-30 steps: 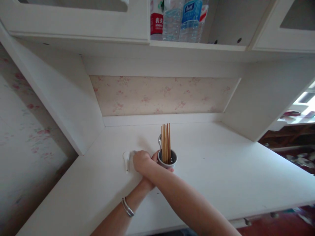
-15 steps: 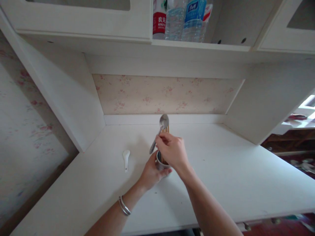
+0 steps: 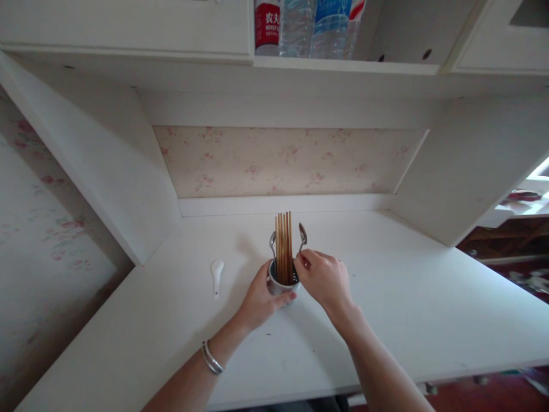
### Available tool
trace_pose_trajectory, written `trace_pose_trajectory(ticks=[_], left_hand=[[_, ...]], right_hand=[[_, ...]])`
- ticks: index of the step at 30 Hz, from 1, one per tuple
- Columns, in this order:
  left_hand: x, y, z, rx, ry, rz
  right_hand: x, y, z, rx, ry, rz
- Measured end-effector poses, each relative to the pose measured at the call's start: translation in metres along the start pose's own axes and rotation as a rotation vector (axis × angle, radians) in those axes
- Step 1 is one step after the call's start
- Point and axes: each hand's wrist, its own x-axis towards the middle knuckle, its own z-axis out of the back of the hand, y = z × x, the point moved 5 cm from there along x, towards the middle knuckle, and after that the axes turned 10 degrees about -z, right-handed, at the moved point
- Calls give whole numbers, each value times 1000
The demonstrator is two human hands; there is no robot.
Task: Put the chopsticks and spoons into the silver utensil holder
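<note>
My left hand [image 3: 266,297] wraps round a small utensil cup [image 3: 283,288] on the white tabletop. Several wooden chopsticks [image 3: 283,246] stand upright in the cup. One metal spoon [image 3: 272,240] leans at the cup's left side, its bowl upward. With pinched fingers, my right hand [image 3: 323,278] holds another metal spoon [image 3: 302,233] by its handle at the cup's right rim; the spoon's bowl points up, and its lower end is hidden by my fingers. A white soup spoon [image 3: 217,277] lies on the table left of the cup.
The white table [image 3: 398,297] runs up to a back ledge and floral wallpaper [image 3: 295,163]. White side panels stand left and right. Overhead, a cabinet shelf [image 3: 343,64] holds several plastic bottles [image 3: 295,28].
My right hand has moved from above the chopsticks to the cup's right side. The chopsticks now show fully, with one spoon on either side of them. The view has shifted slightly.
</note>
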Motion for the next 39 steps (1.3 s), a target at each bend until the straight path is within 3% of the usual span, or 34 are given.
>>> trace_pose_trajectory(ticks=[11,19,22,30,35,39], left_hand=[[1,8,2,-27,-1,-4],[1,6,1,-37,10,-19],[3,3,2,-53,49,-16],[8,-2,7,-5,208,-40],[0,-8,10,98,259,-112],[-12,-8,47,443,174,-36]], right_hand=[[-2,-9,-23,35,178,-54],[-2,-13,-24,140,204,-99],[-4,-18,-28,288,271,-119],[-31,-13,-64,1120,676,5],[-37,-17,-80,1205,681,-60],[-37,-23,-85,1180,666,-109]])
